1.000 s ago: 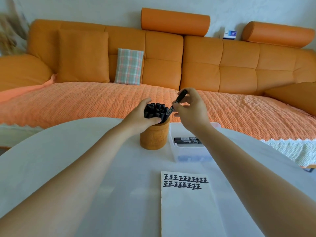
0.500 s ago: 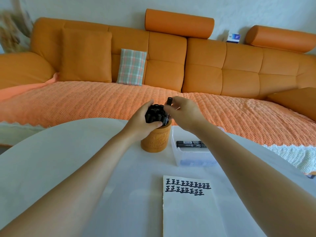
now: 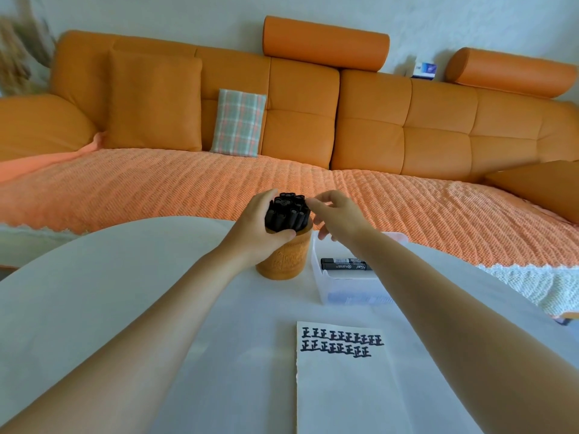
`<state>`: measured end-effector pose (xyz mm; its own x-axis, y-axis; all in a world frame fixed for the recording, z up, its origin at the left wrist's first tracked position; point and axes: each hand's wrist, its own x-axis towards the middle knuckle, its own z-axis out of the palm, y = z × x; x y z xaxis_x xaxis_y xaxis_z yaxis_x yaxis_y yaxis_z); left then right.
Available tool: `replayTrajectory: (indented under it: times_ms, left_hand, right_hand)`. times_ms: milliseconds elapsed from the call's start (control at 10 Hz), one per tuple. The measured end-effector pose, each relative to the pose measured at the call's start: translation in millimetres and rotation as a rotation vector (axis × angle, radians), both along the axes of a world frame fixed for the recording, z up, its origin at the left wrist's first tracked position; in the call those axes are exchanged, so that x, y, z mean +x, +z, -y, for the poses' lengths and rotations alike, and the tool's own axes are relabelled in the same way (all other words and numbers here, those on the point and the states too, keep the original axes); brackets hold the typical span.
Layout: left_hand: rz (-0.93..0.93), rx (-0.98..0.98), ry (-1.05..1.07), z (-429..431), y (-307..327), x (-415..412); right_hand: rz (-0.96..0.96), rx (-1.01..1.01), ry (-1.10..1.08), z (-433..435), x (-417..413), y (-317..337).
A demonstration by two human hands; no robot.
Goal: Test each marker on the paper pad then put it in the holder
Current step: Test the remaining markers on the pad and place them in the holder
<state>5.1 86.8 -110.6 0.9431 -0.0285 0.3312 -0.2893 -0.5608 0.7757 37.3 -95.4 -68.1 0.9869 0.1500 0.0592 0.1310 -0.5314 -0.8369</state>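
Note:
An orange cylindrical holder [image 3: 286,261] stands on the white table, packed with several black markers [image 3: 288,211] standing upright. My left hand [image 3: 257,227] wraps around the bundle of markers and the holder's rim. Just right of the bundle hovers my right hand [image 3: 335,217], its fingers loosely curled and holding nothing, fingertips close to the marker caps. Two black markers [image 3: 344,265] lie in a clear plastic box [image 3: 332,289] right of the holder. The paper pad [image 3: 344,386] lies nearer me, with two rows of black test marks at its top.
The round white table [image 3: 94,292] carries everything. Behind it runs a long orange sofa [image 3: 376,130] with an orange knitted cover, a plaid cushion [image 3: 238,123] and bolster headrests. A small blue-and-white box [image 3: 424,70] sits on the ledge behind the sofa.
My right hand lowered the marker it held into the holder and has let go of it. My left hand has stayed around the marker bundle.

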Motion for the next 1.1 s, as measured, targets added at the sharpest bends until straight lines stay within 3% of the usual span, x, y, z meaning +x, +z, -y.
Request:
replayTrajectory:
  times_ms: [100,200,300,400,500,700,1100]
  left_hand:
    - [0.081,0.023,0.130,-7,-8,-13]
    - [0.285,0.028,0.243,-11,-18,-36]
    - [0.229,0.024,0.153,-5,-26,-59]
    - [0.026,0.080,-0.041,3,-42,-72]
    - [-0.028,0.224,-0.125,7,-63,-79]
    - [0.007,0.436,-0.130,13,-81,-84]
    - [-0.084,0.218,-0.202,32,-53,-88]
  right_hand:
    - [0.041,-0.362,-0.017,24,2,-10]
    - [-0.151,-0.728,0.051,47,2,-12]
    - [-0.259,-0.813,0.124,55,-6,-15]
    - [-0.260,-0.821,0.136,56,-12,-16]
    - [-0.203,-0.967,0.186,51,-16,-18]
    - [-0.179,-0.983,0.278,53,-3,-28]
    - [-0.165,-0.859,0.368,54,-5,-28]
